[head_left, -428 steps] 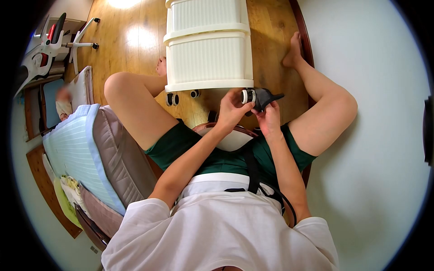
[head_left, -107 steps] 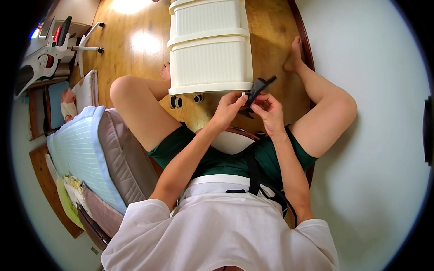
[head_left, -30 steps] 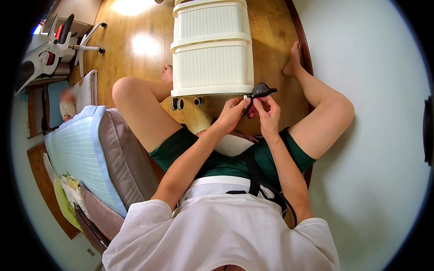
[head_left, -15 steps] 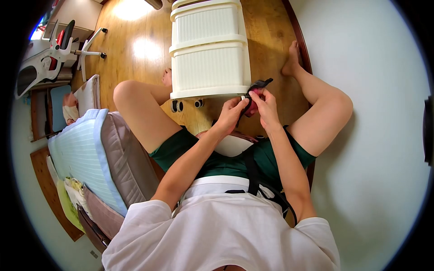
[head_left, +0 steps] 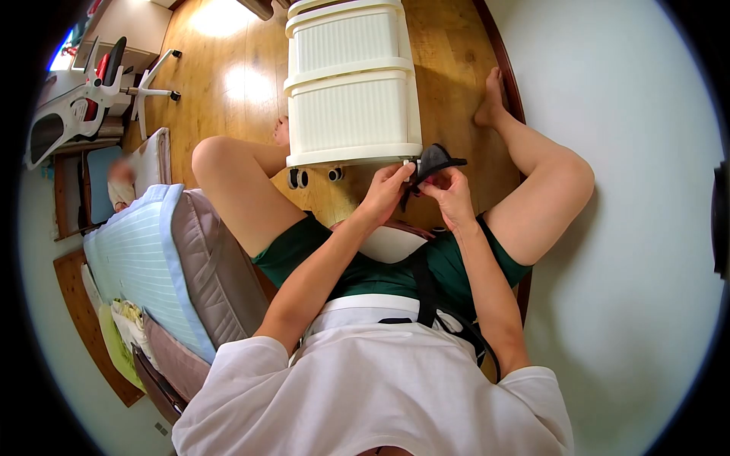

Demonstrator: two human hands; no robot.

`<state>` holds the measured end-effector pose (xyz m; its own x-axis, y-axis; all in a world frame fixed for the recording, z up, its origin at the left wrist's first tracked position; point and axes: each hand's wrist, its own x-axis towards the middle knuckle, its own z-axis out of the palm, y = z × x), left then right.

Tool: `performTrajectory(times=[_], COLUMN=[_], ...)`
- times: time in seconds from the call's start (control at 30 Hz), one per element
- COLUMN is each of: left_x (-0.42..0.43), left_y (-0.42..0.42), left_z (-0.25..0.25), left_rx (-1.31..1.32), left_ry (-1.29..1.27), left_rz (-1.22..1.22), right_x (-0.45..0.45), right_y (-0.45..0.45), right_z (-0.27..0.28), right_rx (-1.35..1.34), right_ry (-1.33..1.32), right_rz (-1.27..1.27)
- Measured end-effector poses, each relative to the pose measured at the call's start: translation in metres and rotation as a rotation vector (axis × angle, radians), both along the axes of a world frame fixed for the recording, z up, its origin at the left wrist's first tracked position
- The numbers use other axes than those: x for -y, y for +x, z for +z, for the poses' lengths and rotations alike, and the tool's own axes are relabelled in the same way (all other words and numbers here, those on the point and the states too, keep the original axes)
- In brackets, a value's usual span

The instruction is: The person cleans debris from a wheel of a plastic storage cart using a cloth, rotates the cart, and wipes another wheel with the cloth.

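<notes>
A white ribbed drawer unit (head_left: 350,114) lies tipped over between the knees, its base edge toward me. Two dark casters (head_left: 298,178) and a smaller caster (head_left: 335,175) show at that base. My left hand (head_left: 389,187) pinches at the base's right corner, on a small white and dark part. Beside it my right hand (head_left: 450,196) has its fingers closed on a dark grey and black cloth-like piece (head_left: 436,159), with a bit of pink at the fingertips. The caster at this corner is mostly hidden by the hands and the cloth-like piece.
On the left are a bed with a light blue striped cover (head_left: 141,254), pillows (head_left: 173,346) and a white office chair (head_left: 84,106). Another person's arm (head_left: 122,185) shows beyond the bed. A pale wall (head_left: 623,228) stands on the right, above the wooden floor (head_left: 220,114).
The dark piece has turned so that its grey side shows and covers most of the pink seen half a second ago. My right hand has shifted slightly lower. My left hand has barely moved.
</notes>
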<state>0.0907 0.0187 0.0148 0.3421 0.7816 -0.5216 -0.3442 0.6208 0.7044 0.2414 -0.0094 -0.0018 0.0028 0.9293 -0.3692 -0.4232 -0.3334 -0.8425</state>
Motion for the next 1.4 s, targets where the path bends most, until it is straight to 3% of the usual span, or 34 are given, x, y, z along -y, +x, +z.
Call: performTrajectory(times=[0.13, 0.27, 0.43, 0.67, 0.87, 0.97, 1.2, 1.3, 1.4], left_x=[0.001, 0.001, -0.002, -0.001, 0.002, 0.002, 0.007, 0.008, 0.008], left_y=[0.001, -0.002, -0.019, -0.015, -0.011, -0.011, -0.012, -0.011, -0.012], left_z=[-0.002, -0.005, -0.035, -0.027, -0.004, -0.005, -0.018, -0.021, -0.022], left_rx=[0.037, 0.082, 0.358, 0.37, 0.229, 0.225, 0.248, 0.286, 0.303], left_ry=[-0.023, -0.074, -0.24, -0.266, -0.078, -0.056, -0.083, -0.09, -0.084], left_rz=[0.04, 0.06, 0.06, 0.098, 0.09, 0.076, 0.112, 0.131, 0.129], right_x=[0.0, 0.002, -0.001, -0.004, -0.015, -0.025, -0.026, -0.008, 0.004], right_y=[0.0, -0.003, -0.002, -0.013, -0.026, -0.02, -0.015, -0.011, -0.015], right_z=[0.003, -0.008, 0.003, 0.002, 0.012, 0.017, 0.009, -0.007, -0.006], right_rx=[-0.222, -0.237, -0.233, -0.15, 0.136, 0.028, -0.122, -0.298, -0.299], right_ry=[-0.181, -0.232, -0.23, -0.007, 0.049, -0.151, -0.295, -0.307, -0.229], right_rz=[-0.153, -0.217, -0.271, -0.239, -0.15, -0.08, -0.134, -0.145, -0.132])
